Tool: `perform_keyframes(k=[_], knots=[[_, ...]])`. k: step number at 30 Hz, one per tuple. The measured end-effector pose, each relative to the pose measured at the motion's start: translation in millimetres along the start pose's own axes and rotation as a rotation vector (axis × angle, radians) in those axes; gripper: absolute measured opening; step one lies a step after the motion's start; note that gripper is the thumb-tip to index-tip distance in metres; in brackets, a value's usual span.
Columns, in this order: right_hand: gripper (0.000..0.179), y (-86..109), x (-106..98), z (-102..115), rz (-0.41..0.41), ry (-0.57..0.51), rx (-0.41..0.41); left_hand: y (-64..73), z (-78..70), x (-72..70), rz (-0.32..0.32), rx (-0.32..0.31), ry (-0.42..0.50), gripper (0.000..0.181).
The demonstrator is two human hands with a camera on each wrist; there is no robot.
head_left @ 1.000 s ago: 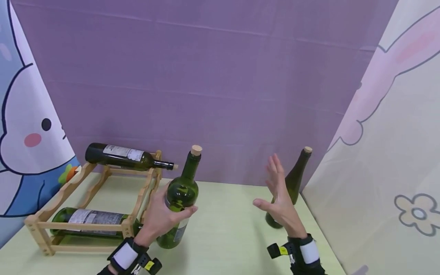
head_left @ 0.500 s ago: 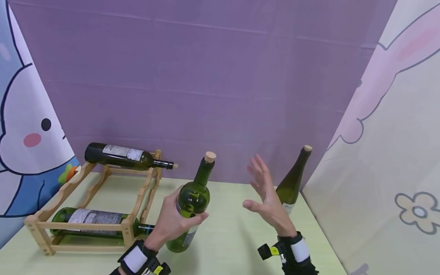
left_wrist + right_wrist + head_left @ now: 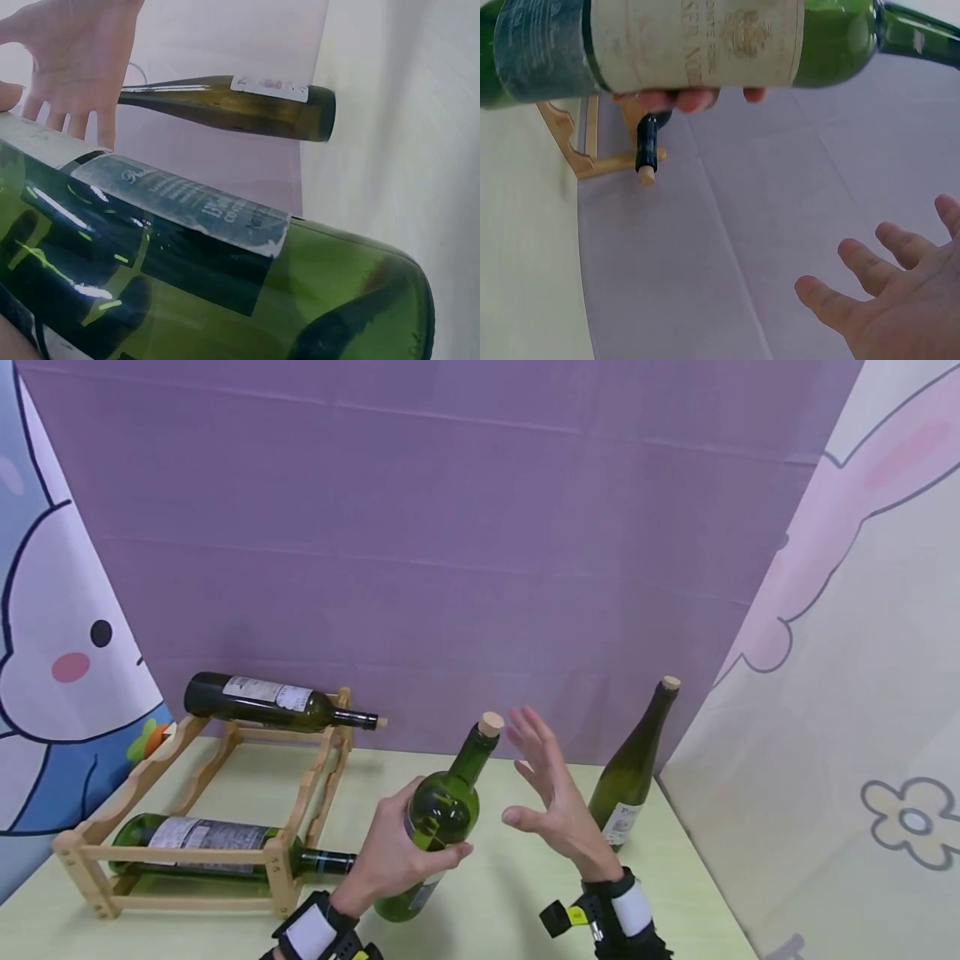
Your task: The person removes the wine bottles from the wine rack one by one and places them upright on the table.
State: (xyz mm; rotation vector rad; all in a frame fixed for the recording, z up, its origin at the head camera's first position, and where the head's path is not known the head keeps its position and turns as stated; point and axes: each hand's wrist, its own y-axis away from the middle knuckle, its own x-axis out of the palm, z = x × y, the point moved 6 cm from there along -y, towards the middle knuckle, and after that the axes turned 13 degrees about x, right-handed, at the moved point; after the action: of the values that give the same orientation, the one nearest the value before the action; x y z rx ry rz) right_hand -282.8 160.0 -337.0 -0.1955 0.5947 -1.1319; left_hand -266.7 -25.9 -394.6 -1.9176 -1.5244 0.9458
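Note:
My left hand (image 3: 397,852) grips a corked green wine bottle (image 3: 444,810) round its body, the neck leaning to the right. Its label shows in the right wrist view, with fingertips (image 3: 694,100) curled round from behind. Just right of the bottle's neck, my right hand (image 3: 551,793) holds nothing, its fingers spread and apart from the glass. Behind that hand a slimmer corked bottle (image 3: 633,752) stands on the table. In the left wrist view this slim bottle (image 3: 225,105) appears beyond the held bottle (image 3: 352,277).
A wooden wine rack (image 3: 187,853) stands at the left of the pale table (image 3: 510,893). One dark bottle (image 3: 277,703) lies on its top level and a green bottle (image 3: 217,843) on its lower level. A purple backdrop (image 3: 465,568) rises behind.
My left hand has carried the bottle to the right, tilting its neck further right. My right hand has moved left towards it, exposing more of the slim bottle behind.

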Motion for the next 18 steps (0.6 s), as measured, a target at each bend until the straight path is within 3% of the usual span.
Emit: perform_keyframes(k=[9,18], knots=[[0.109,-1.9,12.8,3.7,0.043,-0.113,0.030,4.8,7.8,10.7,0.042,-0.067,0.022,0.057],[0.101,-1.9,28.5,7.8,0.082,-0.229,0.005,10.4,7.3,20.3,0.078,-0.068,0.004,0.054]])
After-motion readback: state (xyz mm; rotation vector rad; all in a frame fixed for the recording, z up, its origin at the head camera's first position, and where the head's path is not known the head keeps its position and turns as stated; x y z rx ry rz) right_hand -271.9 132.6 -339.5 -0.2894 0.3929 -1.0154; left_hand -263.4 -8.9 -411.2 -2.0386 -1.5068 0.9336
